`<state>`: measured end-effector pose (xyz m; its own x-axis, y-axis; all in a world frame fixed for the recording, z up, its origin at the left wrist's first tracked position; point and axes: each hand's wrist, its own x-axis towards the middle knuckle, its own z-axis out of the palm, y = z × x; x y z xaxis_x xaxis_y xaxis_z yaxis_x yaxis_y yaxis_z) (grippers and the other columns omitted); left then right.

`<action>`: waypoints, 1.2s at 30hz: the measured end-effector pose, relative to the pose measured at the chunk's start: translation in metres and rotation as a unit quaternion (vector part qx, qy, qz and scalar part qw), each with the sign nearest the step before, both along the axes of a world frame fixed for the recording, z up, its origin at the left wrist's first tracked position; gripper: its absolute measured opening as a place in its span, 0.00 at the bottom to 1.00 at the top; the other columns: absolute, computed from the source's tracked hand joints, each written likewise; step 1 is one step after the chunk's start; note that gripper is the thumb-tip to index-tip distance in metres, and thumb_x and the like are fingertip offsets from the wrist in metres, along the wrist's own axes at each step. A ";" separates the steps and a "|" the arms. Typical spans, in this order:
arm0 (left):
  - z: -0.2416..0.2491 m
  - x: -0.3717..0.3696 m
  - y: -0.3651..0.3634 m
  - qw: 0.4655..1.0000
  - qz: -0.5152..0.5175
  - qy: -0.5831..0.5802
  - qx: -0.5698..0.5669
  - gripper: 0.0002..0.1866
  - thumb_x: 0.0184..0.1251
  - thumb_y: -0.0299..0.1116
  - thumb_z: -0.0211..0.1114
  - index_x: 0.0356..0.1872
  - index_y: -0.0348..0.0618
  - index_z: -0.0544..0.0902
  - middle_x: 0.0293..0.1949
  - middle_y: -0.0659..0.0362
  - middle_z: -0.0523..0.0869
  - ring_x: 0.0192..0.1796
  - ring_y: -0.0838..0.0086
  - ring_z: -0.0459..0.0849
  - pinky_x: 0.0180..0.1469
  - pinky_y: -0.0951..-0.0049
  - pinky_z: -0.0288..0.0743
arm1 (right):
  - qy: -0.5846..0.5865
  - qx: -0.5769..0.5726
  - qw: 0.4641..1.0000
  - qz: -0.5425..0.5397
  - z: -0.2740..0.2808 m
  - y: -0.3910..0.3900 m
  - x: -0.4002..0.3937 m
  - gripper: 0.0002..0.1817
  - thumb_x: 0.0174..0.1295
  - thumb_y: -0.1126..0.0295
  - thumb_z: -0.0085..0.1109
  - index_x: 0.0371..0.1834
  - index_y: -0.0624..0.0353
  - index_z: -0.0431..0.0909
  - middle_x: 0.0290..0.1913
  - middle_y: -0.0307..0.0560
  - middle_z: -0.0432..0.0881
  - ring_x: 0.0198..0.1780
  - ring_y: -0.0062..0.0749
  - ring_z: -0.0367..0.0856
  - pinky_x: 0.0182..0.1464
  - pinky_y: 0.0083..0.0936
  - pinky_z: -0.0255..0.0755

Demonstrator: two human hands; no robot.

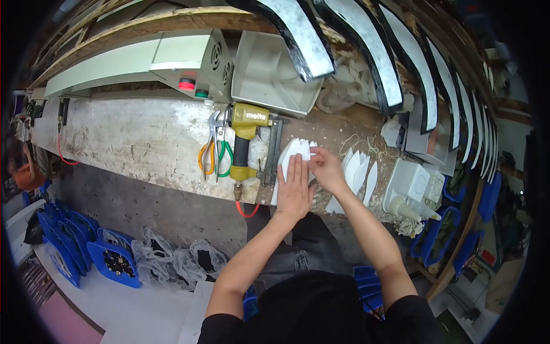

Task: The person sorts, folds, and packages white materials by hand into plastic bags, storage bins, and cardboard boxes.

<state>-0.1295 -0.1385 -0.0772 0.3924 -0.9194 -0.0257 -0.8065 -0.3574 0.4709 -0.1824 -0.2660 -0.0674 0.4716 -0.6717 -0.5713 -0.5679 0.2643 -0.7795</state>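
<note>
My left hand (pixel 295 188) lies flat, fingers stretched out, on a stack of white leaf-shaped pieces (pixel 291 150) near the front edge of the bench. Close beside it, my right hand (pixel 326 171) has its fingers curled and pinched at the right edge of that stack, on a white leaf-shaped piece. More white leaf-shaped pieces (pixel 356 169) lie fanned out just right of my right hand. To the left of the stack rests a yellow-green "meite" staple gun (pixel 246 137) with a black grip and a red hose.
Left of the staple gun lie pliers (pixel 215 129), orange-handled scissors (pixel 205 160) and green-handled scissors (pixel 228 157). A grey tray (pixel 275 74) and a machine with red and green buttons (pixel 189 60) stand behind. Curved black-edged strips (pixel 366 51) hang overhead. A white plastic container (pixel 408 186) sits right.
</note>
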 end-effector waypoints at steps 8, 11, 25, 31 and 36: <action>0.015 0.004 0.006 0.995 0.009 0.096 -0.022 0.37 0.72 0.43 0.57 0.75 0.25 0.63 0.80 0.36 0.56 0.83 0.47 0.52 0.80 0.36 0.40 | 0.048 -0.280 0.950 0.126 0.104 -0.071 0.141 0.19 0.64 0.68 0.64 0.57 0.63 0.82 0.39 0.43 0.88 0.37 0.31 0.84 0.43 0.22 0.76; 0.037 0.022 0.020 0.992 0.021 0.108 -0.058 0.36 0.72 0.43 0.57 0.74 0.25 0.64 0.79 0.36 0.59 0.82 0.47 0.55 0.79 0.37 0.42 | 0.135 -0.361 0.903 0.191 0.058 -0.095 0.182 0.19 0.63 0.62 0.65 0.53 0.62 0.84 0.41 0.44 0.89 0.39 0.39 0.86 0.45 0.27 0.78; 0.061 0.174 0.029 0.345 0.159 0.916 -0.131 0.21 0.81 0.34 0.55 0.64 0.28 0.75 0.56 0.45 0.86 0.58 0.61 0.85 0.62 0.62 0.79 | -0.091 -0.300 0.903 0.295 0.135 -0.019 0.127 0.14 0.59 0.76 0.63 0.48 0.62 0.87 0.46 0.46 0.87 0.36 0.31 0.82 0.39 0.24 0.77; 0.093 0.190 0.050 0.476 0.253 0.833 -0.125 0.20 0.82 0.33 0.53 0.65 0.28 0.74 0.57 0.44 0.85 0.58 0.61 0.85 0.59 0.64 0.82 | 0.282 -0.341 0.895 0.048 0.034 -0.145 0.215 0.19 0.59 0.61 0.65 0.45 0.68 0.85 0.41 0.56 0.89 0.41 0.50 0.88 0.45 0.37 0.82; 0.094 0.203 0.079 0.470 0.262 0.834 -0.121 0.21 0.82 0.30 0.52 0.69 0.29 0.70 0.60 0.43 0.84 0.58 0.59 0.85 0.61 0.62 0.82 | 0.361 -0.348 0.864 -0.045 -0.002 -0.151 0.219 0.17 0.60 0.61 0.67 0.36 0.68 0.85 0.33 0.53 0.86 0.37 0.49 0.87 0.42 0.36 0.80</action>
<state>0.0730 -0.0599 0.0172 0.1862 -0.7637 -0.6181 0.9262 -0.0735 0.3697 0.0362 -0.4172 -0.0698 0.0891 -0.9866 -0.1369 -0.9743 -0.0577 -0.2178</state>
